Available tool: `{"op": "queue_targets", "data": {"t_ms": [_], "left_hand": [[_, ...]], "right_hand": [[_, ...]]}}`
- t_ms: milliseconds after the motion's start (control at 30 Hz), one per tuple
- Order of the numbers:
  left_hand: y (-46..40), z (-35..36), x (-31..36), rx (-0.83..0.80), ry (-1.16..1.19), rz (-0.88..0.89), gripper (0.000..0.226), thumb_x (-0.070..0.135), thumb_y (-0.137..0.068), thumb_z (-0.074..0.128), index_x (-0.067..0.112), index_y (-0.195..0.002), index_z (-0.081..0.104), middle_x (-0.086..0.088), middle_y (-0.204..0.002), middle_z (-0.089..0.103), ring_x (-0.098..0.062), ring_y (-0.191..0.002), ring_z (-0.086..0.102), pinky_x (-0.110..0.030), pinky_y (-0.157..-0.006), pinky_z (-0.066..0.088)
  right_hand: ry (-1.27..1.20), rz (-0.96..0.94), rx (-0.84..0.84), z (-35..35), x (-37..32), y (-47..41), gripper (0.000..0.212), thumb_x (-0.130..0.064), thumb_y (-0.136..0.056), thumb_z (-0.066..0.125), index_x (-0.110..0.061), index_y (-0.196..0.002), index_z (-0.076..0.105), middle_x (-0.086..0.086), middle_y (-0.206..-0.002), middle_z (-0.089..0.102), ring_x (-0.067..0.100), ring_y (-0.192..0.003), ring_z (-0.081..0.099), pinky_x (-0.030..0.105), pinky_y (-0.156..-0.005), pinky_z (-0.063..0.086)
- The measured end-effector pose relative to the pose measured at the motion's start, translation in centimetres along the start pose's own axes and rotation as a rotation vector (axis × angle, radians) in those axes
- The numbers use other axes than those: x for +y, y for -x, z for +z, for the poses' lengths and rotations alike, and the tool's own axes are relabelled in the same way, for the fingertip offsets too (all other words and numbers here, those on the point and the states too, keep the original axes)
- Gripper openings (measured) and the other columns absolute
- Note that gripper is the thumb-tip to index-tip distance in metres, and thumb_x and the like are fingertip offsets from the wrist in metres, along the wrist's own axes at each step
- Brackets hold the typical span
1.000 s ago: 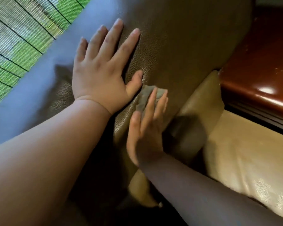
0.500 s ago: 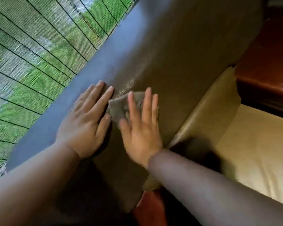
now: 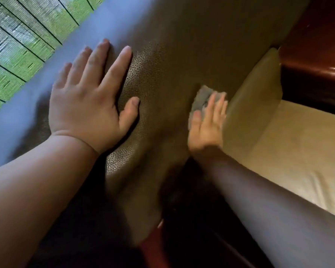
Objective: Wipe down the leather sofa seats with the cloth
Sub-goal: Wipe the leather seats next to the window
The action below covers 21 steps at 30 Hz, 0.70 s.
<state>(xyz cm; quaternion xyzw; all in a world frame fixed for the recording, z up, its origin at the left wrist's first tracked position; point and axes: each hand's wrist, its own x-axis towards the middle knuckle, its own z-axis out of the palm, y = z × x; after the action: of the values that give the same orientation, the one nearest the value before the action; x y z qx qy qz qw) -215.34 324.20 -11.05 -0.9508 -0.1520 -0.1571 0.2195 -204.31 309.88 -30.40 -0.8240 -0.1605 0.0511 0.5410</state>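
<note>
A brown grained leather sofa cushion point(image 3: 174, 78) fills the middle of the view. My left hand point(image 3: 89, 105) lies flat on its upper left part with fingers spread. Lower and to the right, my right hand point(image 3: 207, 122) presses a small grey cloth point(image 3: 200, 99) against the leather with straight fingers; the hand is blurred. The cloth pokes out above and left of the fingertips, the rest hidden under the palm. A tan leather seat point(image 3: 306, 151) lies to the right, beside the cushion.
A glossy dark red wooden armrest point(image 3: 317, 60) stands at the upper right, above the tan seat. A green woven blind point(image 3: 27, 33) covers the upper left. More red wood point(image 3: 153, 246) shows at the bottom below the cushion.
My right hand has slid the cloth down and to the right, away from my left hand. The left hand has spread flat higher on the cushion.
</note>
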Motion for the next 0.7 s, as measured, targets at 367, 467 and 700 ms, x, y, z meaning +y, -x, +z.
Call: {"op": "queue_targets", "data": {"t_ms": [367,467,700], "left_hand": [[0.1,0.0,0.2,-0.002,-0.025,-0.010,0.076,0.061,-0.099,0.040,0.029,-0.166,0.026,-0.016,-0.168,0.032,-0.045,-0.149,0.036,-0.062,-0.120,0.031],[0.1,0.5,0.1,0.022,-0.028,0.006,0.076,0.061,-0.098,0.039,0.030,-0.166,0.025,-0.016,-0.169,0.032,-0.045,-0.149,0.036,-0.062,-0.120,0.031],[0.1,0.1,0.2,0.021,-0.029,0.003,0.076,0.060,-0.099,0.041,0.027,-0.166,0.028,-0.017,-0.168,0.033,-0.045,-0.149,0.037,-0.061,-0.119,0.032]], "right_hand": [[0.166,-0.102,-0.153,2.1,2.9,8.6,0.069,-0.035,-0.108,0.020,-0.002,-0.163,-0.005,0.024,-0.170,-0.003,0.042,-0.159,-0.002,0.067,-0.124,0.012],[0.140,0.100,-0.020,0.8,2.8,1.0,0.073,-0.036,-0.103,0.025,-0.001,-0.164,0.005,0.021,-0.172,0.009,0.029,-0.160,-0.003,0.059,-0.127,-0.005],[0.220,-0.013,-0.288,2.2,1.6,11.7,0.075,-0.049,-0.102,0.003,-0.003,-0.159,-0.012,0.020,-0.169,-0.017,0.037,-0.157,-0.020,0.057,-0.127,-0.006]]}}
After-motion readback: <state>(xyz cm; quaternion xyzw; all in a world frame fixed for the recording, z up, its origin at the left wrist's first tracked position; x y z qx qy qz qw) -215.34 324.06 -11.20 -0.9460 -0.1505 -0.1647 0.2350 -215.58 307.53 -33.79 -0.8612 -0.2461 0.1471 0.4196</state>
